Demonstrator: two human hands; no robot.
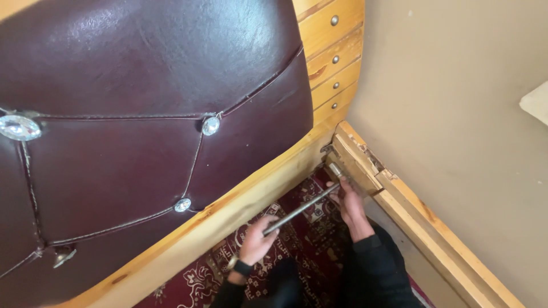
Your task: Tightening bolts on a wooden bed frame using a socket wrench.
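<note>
Long dark metal rod [299,210] slants up-right toward the pale wooden bed-rail joint [355,165]; left hand [257,242] grips its low end, right hand [349,206] cups the far end (nearer the joint).

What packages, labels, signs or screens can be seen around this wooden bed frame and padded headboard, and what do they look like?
None: no package, label, sign or screen shows.
Nearest thing to a display: a dark wristwatch on the left hand; its face is not visible.
</note>
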